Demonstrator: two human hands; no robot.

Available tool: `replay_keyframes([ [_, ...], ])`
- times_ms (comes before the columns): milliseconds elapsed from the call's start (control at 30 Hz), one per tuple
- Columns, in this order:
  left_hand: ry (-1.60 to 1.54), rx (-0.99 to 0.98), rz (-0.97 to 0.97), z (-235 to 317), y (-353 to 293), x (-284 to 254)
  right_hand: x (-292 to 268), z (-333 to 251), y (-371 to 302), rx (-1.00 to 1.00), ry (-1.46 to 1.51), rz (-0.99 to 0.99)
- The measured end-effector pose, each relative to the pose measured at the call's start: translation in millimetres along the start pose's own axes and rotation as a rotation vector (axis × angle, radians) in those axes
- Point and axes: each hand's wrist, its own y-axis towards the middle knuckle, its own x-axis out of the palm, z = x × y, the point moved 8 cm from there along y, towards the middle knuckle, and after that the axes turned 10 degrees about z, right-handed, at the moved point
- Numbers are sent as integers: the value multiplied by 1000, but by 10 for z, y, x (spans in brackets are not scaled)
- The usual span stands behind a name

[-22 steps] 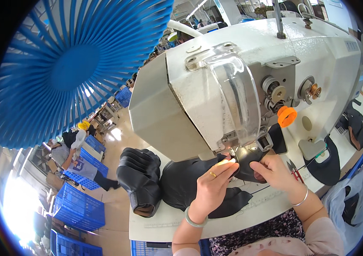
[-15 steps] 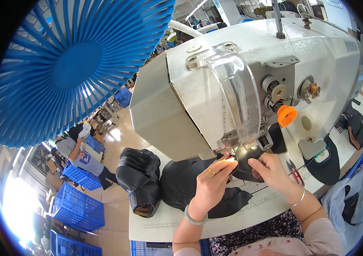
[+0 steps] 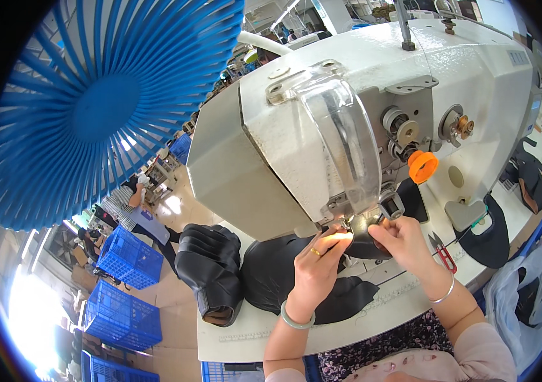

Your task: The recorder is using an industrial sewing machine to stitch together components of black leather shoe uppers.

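Note:
Under the needle of a white sewing machine (image 3: 277,153), a black leather-like piece (image 3: 365,244) lies in the glow of a small lamp. My left hand (image 3: 318,261), with a ring on one finger, presses its closed fingers on the piece just left of the needle. On the other side my right hand (image 3: 406,245) pinches the piece's edge between thumb and fingers. More black material (image 3: 274,270) spreads beneath and left of my left hand. Red-handled thread snips (image 3: 443,253) lie right of my right hand. My fingers partly hide the stitching spot.
A stack of black shoe uppers (image 3: 207,270) sits at the table's left edge. A blue fan (image 3: 105,108) looms at upper left. Blue crates (image 3: 124,315) stand on the floor beyond. Another black cut piece (image 3: 484,235) and a clear plastic bag (image 3: 525,290) are at right.
My right hand has shifted slightly away from me with the piece's edge. My left hand stays beside the needle. The view has turned a little, and a person in the background has moved.

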Motion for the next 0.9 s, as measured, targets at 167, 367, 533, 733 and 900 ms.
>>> replay_keyframes([
  [167,-85,23,15,-32,-18,-21,-55,-45,-146,-51,-33,94],
  [367,-73,53,1,-36,0,-32,6,-5,-149,-44,7,112],
  [533,-37,39,-25,-59,13,-14,11,55,-85,0,46,125],
  [733,-49,22,6,-111,27,-9,29,10,-30,13,28,125],
  [900,4,60,29,-54,25,-33,-25,-92,-24,-47,-203,114],
])
